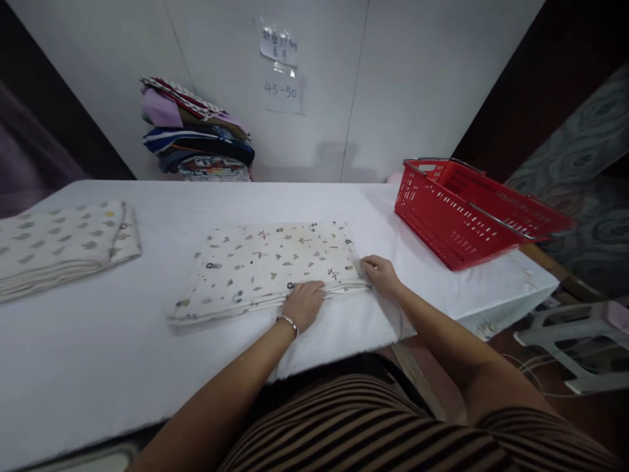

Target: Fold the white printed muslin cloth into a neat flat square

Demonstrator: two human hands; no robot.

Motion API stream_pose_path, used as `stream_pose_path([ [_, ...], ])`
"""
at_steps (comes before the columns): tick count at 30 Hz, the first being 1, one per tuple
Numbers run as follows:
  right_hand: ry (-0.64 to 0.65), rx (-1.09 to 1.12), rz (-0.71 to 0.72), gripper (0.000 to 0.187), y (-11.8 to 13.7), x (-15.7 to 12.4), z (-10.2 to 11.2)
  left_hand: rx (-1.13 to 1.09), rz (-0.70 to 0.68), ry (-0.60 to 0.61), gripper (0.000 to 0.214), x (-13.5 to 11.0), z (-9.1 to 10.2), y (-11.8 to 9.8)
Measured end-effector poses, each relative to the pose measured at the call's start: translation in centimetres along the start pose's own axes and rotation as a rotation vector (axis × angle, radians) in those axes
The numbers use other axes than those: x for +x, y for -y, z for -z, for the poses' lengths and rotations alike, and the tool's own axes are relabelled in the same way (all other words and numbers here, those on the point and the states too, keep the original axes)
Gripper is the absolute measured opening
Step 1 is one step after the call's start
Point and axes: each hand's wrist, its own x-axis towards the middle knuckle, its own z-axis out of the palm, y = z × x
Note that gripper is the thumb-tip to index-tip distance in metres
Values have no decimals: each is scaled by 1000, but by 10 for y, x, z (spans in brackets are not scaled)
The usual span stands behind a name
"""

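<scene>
A folded white cloth (265, 255) with small printed plants and shapes lies flat on the table in front of me. My left hand (303, 305), with a bracelet at the wrist, rests on the cloth's near edge, its fingers laid over the top. At the cloth's right edge, my right hand (381, 272) is closed, thumb and fingertips pinched together on the fabric's side. Several layers show along the near fold. The cloth's underside is hidden.
A second folded white cloth (63, 239) with grey prints lies at the left. A red plastic basket (462, 229) stands at the table's right end. Folded textiles (196, 134) are stacked at the back wall. A plastic stool (565, 334) is on the floor at right.
</scene>
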Motion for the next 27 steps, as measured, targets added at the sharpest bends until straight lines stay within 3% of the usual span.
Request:
stream_pose_path([
  [4,-46,23,116,18,-8,-53,3,89,12,46,22,6,1,-7],
  [8,-49,-53,222,17,-7,-74,2,137,19,83,24,17,-2,-17],
  [11,-52,-119,221,15,-2,-74,3,145,18,94,25,24,-6,-21],
  [17,107,-317,287,18,6,-67,6,108,22,77,25,29,-9,-24],
  [27,109,-483,308,21,2,-64,6,33,15,-21,20,28,-10,-22],
])
